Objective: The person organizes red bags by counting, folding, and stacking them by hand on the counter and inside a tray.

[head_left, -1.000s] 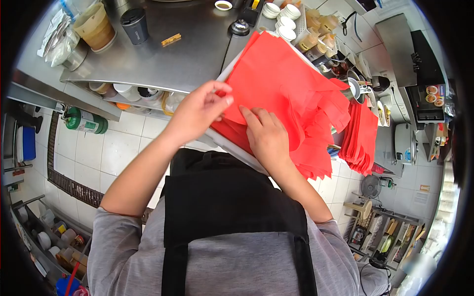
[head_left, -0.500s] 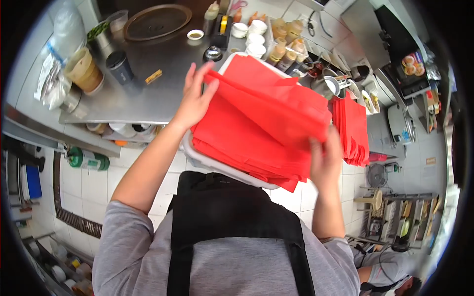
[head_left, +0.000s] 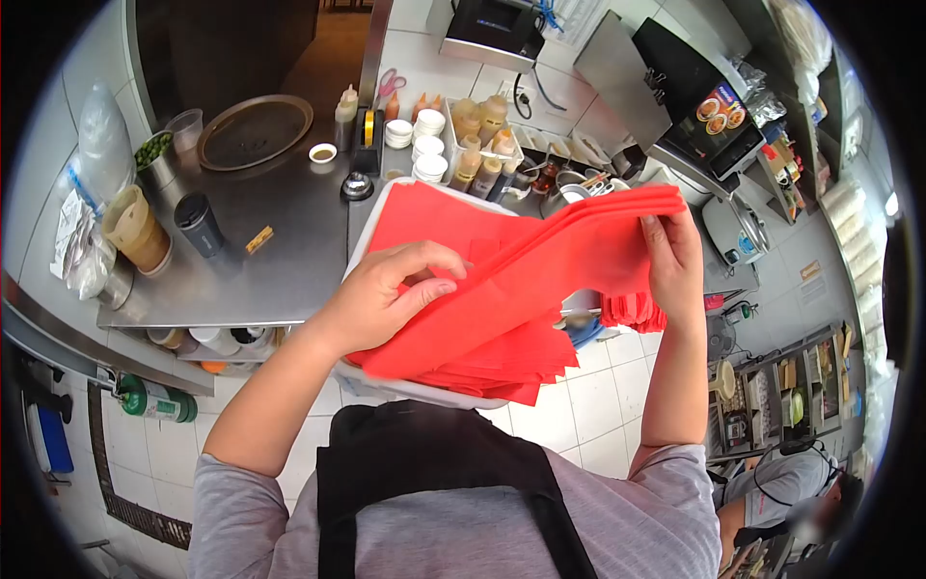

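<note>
My right hand (head_left: 672, 253) grips one end of a folded red cloth (head_left: 540, 270), thumb below and fingers over the edge. That end is raised, and the cloth slopes down toward my left side in a long, layered strip. Over its lower part is my left hand (head_left: 391, 294), with fingers loosely bent and the thumb apart from them. It seems to touch the cloth without gripping it. Beneath lies a stack of flat red cloth pieces (head_left: 424, 217) in a white plastic tub (head_left: 371, 227). Another red pile (head_left: 632, 312) shows partly behind the raised cloth.
On the steel counter (head_left: 289, 280) stand a dark tumbler (head_left: 199, 225), a round tray (head_left: 256, 133), a sauce bowl (head_left: 322, 153) and a bell (head_left: 357, 186). Sauce bottles (head_left: 470, 159) and stacked white cups (head_left: 429, 145) stand behind the tub. Another person (head_left: 786, 492) is at lower right.
The loose red cloth is now a narrow folded strip, its right end lifted by my right hand. My left hand has come down onto it. The view has shifted.
</note>
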`<move>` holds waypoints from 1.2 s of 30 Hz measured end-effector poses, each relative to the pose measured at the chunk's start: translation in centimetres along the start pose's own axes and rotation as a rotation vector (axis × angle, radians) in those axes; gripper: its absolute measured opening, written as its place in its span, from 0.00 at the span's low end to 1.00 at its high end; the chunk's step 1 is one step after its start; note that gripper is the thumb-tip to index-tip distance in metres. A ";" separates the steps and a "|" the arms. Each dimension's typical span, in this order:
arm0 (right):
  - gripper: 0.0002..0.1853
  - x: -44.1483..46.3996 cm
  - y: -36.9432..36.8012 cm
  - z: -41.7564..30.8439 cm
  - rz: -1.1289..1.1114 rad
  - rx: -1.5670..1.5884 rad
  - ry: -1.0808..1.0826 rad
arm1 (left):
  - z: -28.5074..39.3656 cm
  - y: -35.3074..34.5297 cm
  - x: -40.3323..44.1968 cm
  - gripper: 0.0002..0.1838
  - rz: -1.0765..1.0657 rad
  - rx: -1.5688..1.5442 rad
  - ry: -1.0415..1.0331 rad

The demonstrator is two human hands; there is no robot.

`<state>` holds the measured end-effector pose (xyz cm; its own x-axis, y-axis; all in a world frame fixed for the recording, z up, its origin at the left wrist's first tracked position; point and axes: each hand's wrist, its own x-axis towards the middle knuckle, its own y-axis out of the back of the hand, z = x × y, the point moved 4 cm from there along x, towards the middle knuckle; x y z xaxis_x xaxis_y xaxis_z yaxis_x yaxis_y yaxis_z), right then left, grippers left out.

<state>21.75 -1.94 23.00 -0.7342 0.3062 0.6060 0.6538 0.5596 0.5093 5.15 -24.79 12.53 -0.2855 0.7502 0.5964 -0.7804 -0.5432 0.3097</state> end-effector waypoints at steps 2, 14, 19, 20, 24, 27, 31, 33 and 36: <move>0.10 0.9 0.1 -1.0 -0.024 0.020 0.000 | 0.7 0.0 0.6 0.10 0.004 -0.075 0.047; 0.12 3.9 -0.3 -4.0 -0.014 0.003 0.140 | 3.0 -1.1 -1.6 0.16 0.059 0.396 0.115; 0.12 3.5 1.4 -1.2 0.004 -0.203 0.120 | -0.1 -1.7 -3.9 0.15 0.130 0.249 0.225; 0.12 3.3 1.6 -0.6 0.006 -0.223 0.118 | -0.3 -1.4 -4.0 0.14 0.158 0.152 0.212; 0.13 2.9 2.4 2.0 0.058 -0.191 0.104 | 0.7 -1.1 -4.4 0.11 0.068 -0.008 0.314; 0.15 2.6 3.1 2.9 0.037 -0.241 0.127 | 1.7 -0.9 -4.4 0.09 0.049 -0.156 0.256; 0.18 2.3 4.5 4.2 0.051 -0.121 0.051 | 2.2 0.6 -3.5 0.06 -0.014 -0.495 0.422; 0.18 2.3 4.5 3.6 0.030 -0.175 0.128 | 2.0 0.8 -3.4 0.05 -0.152 -0.551 0.523; 0.18 2.2 4.3 4.0 0.035 -0.161 0.118 | 2.3 1.2 -2.8 0.05 -0.122 -0.529 0.586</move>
<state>22.24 4.19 24.11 -0.6903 0.2258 0.6874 0.7062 0.4169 0.5723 6.30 -28.44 12.90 -0.3124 0.9487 0.0487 -0.9435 -0.3039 -0.1323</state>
